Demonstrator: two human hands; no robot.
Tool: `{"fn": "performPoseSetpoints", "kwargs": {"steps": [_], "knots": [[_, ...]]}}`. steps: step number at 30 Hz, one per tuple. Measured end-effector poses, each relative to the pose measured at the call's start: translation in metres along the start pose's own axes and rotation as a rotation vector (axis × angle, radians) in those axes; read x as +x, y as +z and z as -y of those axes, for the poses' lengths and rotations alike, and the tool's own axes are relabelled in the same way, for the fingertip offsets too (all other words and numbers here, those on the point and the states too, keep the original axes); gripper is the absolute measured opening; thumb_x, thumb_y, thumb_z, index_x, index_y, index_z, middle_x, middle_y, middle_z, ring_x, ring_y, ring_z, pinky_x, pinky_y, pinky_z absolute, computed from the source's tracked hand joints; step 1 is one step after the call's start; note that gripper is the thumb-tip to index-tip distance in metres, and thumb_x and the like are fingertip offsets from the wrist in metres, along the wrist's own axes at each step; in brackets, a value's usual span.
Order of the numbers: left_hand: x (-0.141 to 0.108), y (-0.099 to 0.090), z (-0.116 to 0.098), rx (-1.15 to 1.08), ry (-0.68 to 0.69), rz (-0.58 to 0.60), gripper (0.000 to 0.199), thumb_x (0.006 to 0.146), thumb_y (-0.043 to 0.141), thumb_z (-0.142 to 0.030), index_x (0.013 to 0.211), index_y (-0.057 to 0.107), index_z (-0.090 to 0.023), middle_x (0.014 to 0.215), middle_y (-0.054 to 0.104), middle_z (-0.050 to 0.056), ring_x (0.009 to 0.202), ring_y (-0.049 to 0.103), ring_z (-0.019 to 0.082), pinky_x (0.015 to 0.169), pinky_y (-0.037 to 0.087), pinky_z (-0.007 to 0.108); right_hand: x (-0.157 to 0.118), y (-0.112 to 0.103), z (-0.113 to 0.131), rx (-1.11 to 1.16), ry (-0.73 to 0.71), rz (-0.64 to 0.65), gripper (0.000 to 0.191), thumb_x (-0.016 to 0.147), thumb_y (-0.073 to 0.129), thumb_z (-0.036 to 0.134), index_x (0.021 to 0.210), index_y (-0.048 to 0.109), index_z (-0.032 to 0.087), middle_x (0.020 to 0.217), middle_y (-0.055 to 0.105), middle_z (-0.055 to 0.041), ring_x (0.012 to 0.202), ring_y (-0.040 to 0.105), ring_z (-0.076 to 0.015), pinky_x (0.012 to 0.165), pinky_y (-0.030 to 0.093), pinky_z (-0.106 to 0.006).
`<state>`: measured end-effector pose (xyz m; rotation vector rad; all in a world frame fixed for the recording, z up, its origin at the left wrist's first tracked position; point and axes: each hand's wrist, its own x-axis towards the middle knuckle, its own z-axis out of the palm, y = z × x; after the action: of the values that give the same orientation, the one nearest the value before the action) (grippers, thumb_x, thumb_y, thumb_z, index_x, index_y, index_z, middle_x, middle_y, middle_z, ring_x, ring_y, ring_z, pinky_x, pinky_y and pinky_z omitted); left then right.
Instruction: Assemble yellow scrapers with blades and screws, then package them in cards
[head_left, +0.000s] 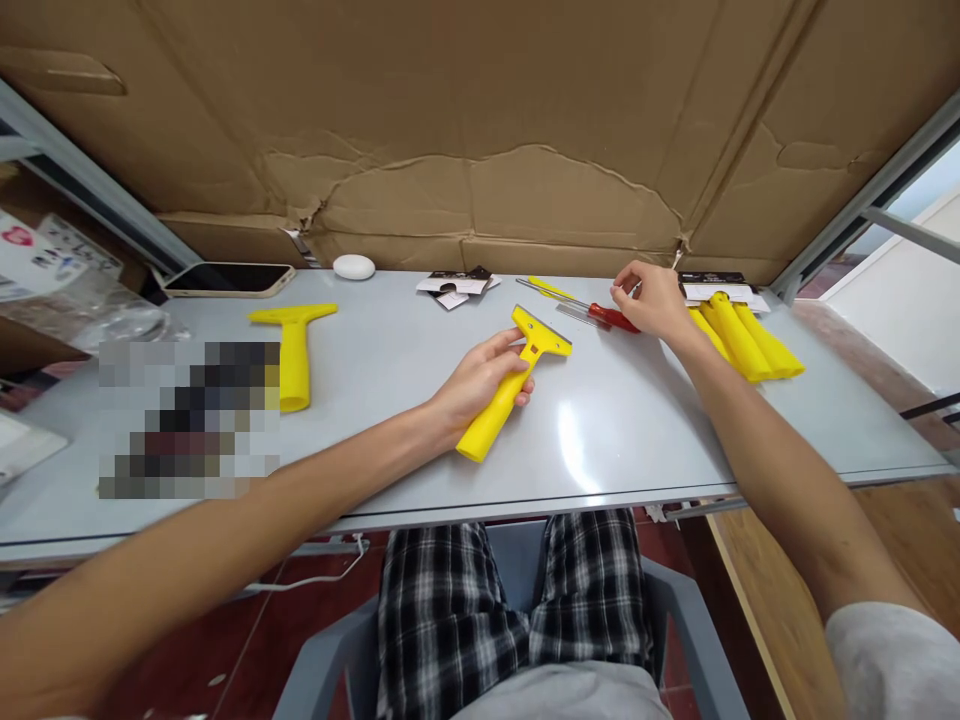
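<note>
My left hand (pixel 487 385) is wrapped round the handle of a yellow scraper (pixel 491 415), whose wide head with a metal edge points up and away. Above the screwdriver's red handle (pixel 615 318) is my right hand (pixel 652 298), thumb and fingertips brought together; whatever they may pinch is too small to make out. The screwdriver's shaft points left, beside a yellow strip (pixel 550 288) and a thin clear piece (pixel 582 317). Another yellow scraper (pixel 295 360) lies to the left. Several yellow handles (pixel 742 335) lie in a group right of my right hand.
Black and white cards (pixel 457 285) lie at the table's back, near a white oval object (pixel 354 267) and a phone (pixel 229 280). Cardboard (pixel 480 120) rises behind the table (pixel 390 400). Plastic bags (pixel 112 300) and a blurred-out patch are at the left.
</note>
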<state>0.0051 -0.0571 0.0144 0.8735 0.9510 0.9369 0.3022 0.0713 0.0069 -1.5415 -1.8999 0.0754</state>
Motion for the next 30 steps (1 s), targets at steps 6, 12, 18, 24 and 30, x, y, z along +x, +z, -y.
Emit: {"fn": "performPoseSetpoints", "kwargs": {"steps": [6, 12, 18, 24, 30], "knots": [[-0.001, -0.002, 0.000, -0.018, -0.002, 0.012, 0.072, 0.087, 0.067, -0.007, 0.158, 0.059, -0.014, 0.105, 0.073, 0.010, 0.065, 0.063, 0.013, 0.054, 0.050, 0.024, 0.000, 0.000, -0.002, -0.084, 0.012, 0.079, 0.011, 0.089, 0.069, 0.029, 0.093, 0.078, 0.023, 0.097, 0.084, -0.0089, 0.091, 0.075, -0.0300, 0.095, 0.059, -0.046], [0.001, -0.003, 0.003, -0.047, 0.026, 0.017, 0.062, 0.090, 0.067, -0.005, 0.151, 0.064, -0.018, 0.139, 0.070, 0.018, 0.068, 0.065, 0.011, 0.056, 0.054, 0.026, 0.000, -0.001, -0.004, -0.171, 0.027, 0.167, 0.012, 0.094, 0.071, 0.028, 0.096, 0.081, 0.021, 0.104, 0.085, -0.0101, 0.096, 0.076, -0.0300, 0.093, 0.057, -0.043], [0.006, -0.005, 0.005, -0.082, -0.006, 0.019, 0.063, 0.092, 0.065, -0.005, 0.153, 0.065, -0.021, 0.152, 0.063, 0.018, 0.072, 0.067, 0.011, 0.060, 0.059, 0.026, -0.001, -0.004, 0.000, -0.195, 0.031, 0.214, 0.017, 0.097, 0.071, 0.030, 0.102, 0.084, 0.020, 0.108, 0.086, -0.0104, 0.097, 0.078, -0.0298, 0.092, 0.057, -0.042], [0.005, -0.002, 0.003, -0.086, -0.025, -0.009, 0.065, 0.093, 0.061, -0.005, 0.156, 0.062, -0.020, 0.155, 0.062, 0.020, 0.071, 0.066, 0.011, 0.059, 0.058, 0.026, -0.005, -0.008, 0.011, -0.188, 0.060, 0.310, 0.032, 0.103, 0.071, 0.050, 0.105, 0.085, 0.021, 0.108, 0.087, -0.0114, 0.102, 0.079, -0.0316, 0.095, 0.059, -0.043], [0.004, -0.001, 0.003, -0.112, -0.023, -0.004, 0.061, 0.091, 0.061, -0.004, 0.150, 0.061, -0.020, 0.144, 0.065, 0.017, 0.068, 0.062, 0.010, 0.056, 0.053, 0.024, -0.003, -0.009, 0.010, -0.219, 0.056, 0.395, 0.042, 0.099, 0.078, 0.047, 0.129, 0.080, 0.018, 0.110, 0.088, -0.0117, 0.102, 0.080, -0.0325, 0.102, 0.059, -0.045]]}}
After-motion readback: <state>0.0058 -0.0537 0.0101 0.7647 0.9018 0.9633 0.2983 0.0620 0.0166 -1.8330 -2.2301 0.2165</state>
